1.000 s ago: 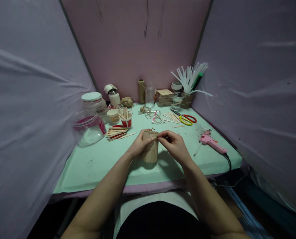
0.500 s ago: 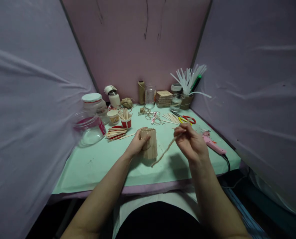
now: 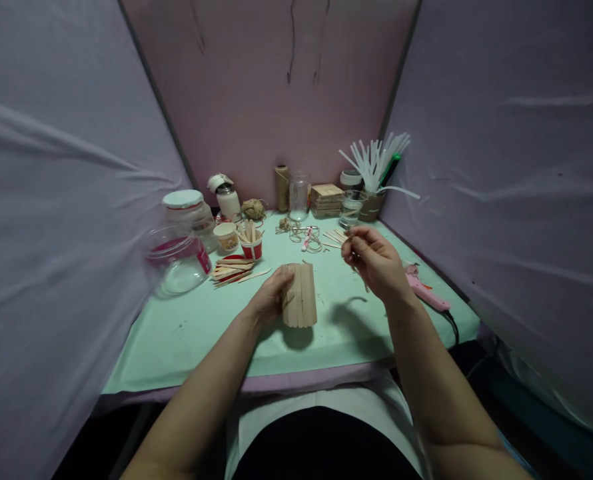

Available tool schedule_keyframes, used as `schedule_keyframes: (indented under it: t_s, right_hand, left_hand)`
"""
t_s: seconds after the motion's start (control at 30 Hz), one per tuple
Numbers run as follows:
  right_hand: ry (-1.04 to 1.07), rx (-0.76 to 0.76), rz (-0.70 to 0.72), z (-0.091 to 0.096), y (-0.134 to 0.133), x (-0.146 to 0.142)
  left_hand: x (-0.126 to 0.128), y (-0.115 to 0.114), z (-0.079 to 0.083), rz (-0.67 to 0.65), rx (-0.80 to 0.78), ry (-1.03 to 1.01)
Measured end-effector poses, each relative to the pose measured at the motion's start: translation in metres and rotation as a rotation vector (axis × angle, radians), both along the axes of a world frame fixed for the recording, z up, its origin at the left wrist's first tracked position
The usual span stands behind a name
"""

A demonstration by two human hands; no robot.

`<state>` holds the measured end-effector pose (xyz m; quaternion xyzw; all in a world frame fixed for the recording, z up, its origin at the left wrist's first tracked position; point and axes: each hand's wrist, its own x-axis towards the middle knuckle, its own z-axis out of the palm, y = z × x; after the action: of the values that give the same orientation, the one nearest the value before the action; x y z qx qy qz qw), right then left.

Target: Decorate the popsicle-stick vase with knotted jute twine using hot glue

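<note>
A small cup made of upright wooden craft sticks (image 3: 300,295) stands on the mint-green table (image 3: 191,333). My left hand (image 3: 269,301) is wrapped round its left side and holds it. My right hand (image 3: 371,260) is raised to the right of the cup, with the fingers pinched on a short length of jute twine (image 3: 362,281) that hangs below the palm. The twine is free of the cup.
Loose craft sticks (image 3: 232,269) and a red cup of sticks (image 3: 251,244) lie left of centre, beside a tipped clear jar (image 3: 176,259). A pink glue gun (image 3: 426,291) lies at the right edge. Twine balls, jars, stacked wood and white glue sticks (image 3: 376,160) line the back.
My right hand pulled the twine off the cup's rim and lifted it up and to the right. My left hand has kept hold of the cup, which sits slightly lower now.
</note>
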<state>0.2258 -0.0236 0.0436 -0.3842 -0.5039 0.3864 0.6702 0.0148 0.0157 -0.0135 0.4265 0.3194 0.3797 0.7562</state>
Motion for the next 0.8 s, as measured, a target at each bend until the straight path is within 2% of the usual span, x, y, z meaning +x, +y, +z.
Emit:
schedule_keyframes:
  t_s: [0.13,0.3,0.5,0.63,0.8]
  right_hand:
    - [-0.212,-0.056,0.083,-0.006,-0.009,-0.007]
    - [-0.246,-0.137,0.189,-0.024,-0.011,-0.026]
    - [-0.249,-0.095,0.122,-0.034,-0.009,-0.036]
    - [-0.316,-0.077,0.11,-0.035,-0.01,-0.037]
    - [-0.472,-0.031,0.116,-0.03,-0.014,-0.038]
  left_hand:
    - [-0.004,0.001,0.002,-0.069,0.039,-0.035]
    - [-0.005,0.002,0.004,-0.086,0.037,-0.139]
    - [0.002,-0.002,0.008,-0.059,0.15,-0.181]
    - [0.007,0.0,-0.001,0.026,0.156,-0.134]
    - [0.006,0.005,-0.01,0.09,0.427,0.042]
